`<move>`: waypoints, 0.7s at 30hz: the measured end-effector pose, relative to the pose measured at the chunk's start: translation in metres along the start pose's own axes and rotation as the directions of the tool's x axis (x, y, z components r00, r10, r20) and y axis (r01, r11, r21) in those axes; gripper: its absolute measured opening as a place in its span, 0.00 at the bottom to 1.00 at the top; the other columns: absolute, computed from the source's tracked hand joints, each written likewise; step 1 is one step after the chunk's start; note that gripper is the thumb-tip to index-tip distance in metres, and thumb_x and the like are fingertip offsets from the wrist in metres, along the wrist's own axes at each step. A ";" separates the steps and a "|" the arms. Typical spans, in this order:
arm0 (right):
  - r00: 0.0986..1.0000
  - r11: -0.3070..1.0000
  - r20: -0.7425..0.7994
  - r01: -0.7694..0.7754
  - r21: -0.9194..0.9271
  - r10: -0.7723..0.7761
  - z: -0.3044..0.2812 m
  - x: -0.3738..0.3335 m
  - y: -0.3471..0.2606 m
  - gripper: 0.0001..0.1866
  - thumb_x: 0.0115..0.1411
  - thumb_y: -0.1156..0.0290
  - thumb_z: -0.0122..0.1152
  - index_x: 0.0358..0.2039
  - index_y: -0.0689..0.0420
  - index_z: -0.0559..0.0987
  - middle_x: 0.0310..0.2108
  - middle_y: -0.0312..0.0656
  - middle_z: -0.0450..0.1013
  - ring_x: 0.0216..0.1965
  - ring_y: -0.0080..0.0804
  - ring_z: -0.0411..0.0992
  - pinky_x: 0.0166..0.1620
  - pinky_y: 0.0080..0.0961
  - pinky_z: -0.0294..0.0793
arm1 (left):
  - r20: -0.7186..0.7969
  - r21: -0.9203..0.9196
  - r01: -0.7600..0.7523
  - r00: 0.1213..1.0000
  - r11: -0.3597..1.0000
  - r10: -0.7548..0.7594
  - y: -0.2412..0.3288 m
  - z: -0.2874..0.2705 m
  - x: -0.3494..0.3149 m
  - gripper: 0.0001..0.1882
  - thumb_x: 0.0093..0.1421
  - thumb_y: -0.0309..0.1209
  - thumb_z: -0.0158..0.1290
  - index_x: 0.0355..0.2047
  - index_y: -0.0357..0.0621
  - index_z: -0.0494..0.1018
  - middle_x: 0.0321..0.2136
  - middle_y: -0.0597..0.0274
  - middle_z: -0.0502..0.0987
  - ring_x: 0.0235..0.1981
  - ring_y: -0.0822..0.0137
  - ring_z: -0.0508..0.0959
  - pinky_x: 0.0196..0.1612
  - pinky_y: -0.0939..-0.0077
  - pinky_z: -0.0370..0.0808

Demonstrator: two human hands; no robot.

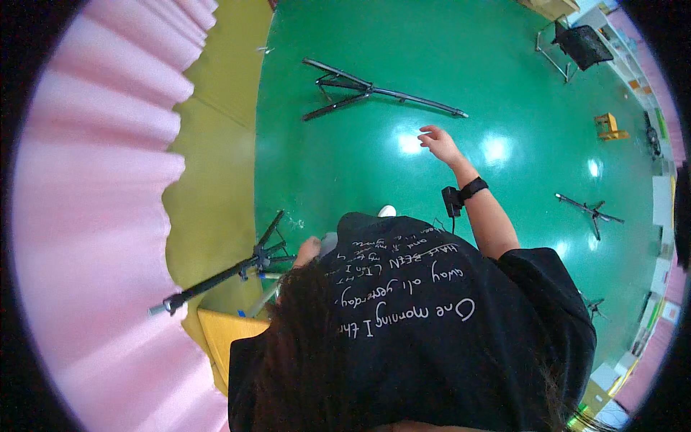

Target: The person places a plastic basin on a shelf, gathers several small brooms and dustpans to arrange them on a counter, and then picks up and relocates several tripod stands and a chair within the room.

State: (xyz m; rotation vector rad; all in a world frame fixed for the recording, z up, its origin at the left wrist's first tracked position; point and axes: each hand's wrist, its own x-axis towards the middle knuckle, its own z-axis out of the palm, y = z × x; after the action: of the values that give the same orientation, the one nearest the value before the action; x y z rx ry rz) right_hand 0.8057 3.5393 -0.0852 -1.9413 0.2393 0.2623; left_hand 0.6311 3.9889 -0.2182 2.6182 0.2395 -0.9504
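My right hand (440, 145) reaches out over the green floor, fingers apart and slightly bent, with nothing in it. A black strap with a small black box (452, 201) sits on that wrist. Just ahead of the hand, apart from it, a black tripod stand (371, 90) lies on the floor with its legs spread. Low beside my body is my left hand (309, 250), small and partly hidden, its fingers unclear. A greyish, see-through thing (328, 243) shows right beside it; I cannot tell whether the hand holds it. Another black tripod stand (248, 266) is to its left.
A yellow wooden box or table (223, 338) stands at the lower left, near a pink curtain (108, 216). On the right are a third tripod stand (592, 211), a small wooden stool (609, 127) and a black chair (583, 46). Shelves line the far right wall.
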 end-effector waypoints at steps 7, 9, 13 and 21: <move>0.957 0.960 -0.094 -0.266 0.091 0.274 -0.073 0.015 0.063 0.19 0.57 0.63 0.50 0.48 0.55 0.69 0.43 0.39 0.73 0.40 0.28 0.72 0.35 0.24 0.69 | 0.146 -0.256 -0.273 0.937 0.927 0.317 0.082 -0.052 0.102 0.12 0.54 0.33 0.45 0.34 0.39 0.72 0.32 0.47 0.75 0.35 0.50 0.75 0.39 0.62 0.71; 0.931 0.930 -0.079 -0.344 0.132 0.356 -0.085 0.014 0.078 0.19 0.57 0.62 0.50 0.48 0.55 0.69 0.41 0.38 0.73 0.39 0.28 0.72 0.35 0.23 0.69 | 0.238 -0.062 -0.274 0.930 0.960 0.281 0.092 -0.052 0.138 0.13 0.53 0.33 0.45 0.35 0.39 0.72 0.31 0.47 0.76 0.35 0.52 0.76 0.38 0.63 0.71; 0.892 0.885 -0.086 -0.420 0.200 0.443 -0.111 0.030 0.087 0.18 0.58 0.62 0.50 0.47 0.55 0.69 0.40 0.37 0.73 0.37 0.26 0.72 0.34 0.23 0.69 | 0.352 -0.045 -0.393 0.854 0.919 0.383 0.070 -0.029 0.229 0.14 0.52 0.35 0.45 0.34 0.38 0.72 0.30 0.46 0.75 0.34 0.52 0.76 0.37 0.61 0.71; 0.810 0.833 -0.237 -0.465 0.299 0.537 -0.179 0.126 0.076 0.17 0.58 0.62 0.50 0.46 0.56 0.70 0.40 0.37 0.73 0.37 0.25 0.72 0.33 0.22 0.69 | 0.380 -0.077 -0.442 0.816 0.893 0.437 0.194 -0.111 0.363 0.11 0.51 0.31 0.46 0.33 0.40 0.72 0.29 0.49 0.76 0.33 0.53 0.76 0.36 0.62 0.71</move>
State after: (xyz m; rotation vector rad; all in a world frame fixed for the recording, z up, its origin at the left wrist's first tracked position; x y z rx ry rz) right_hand 0.9169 3.3397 -0.1238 -1.6500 0.9689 0.2586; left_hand 1.0250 3.8655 -0.3233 2.2680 -0.4592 -1.2573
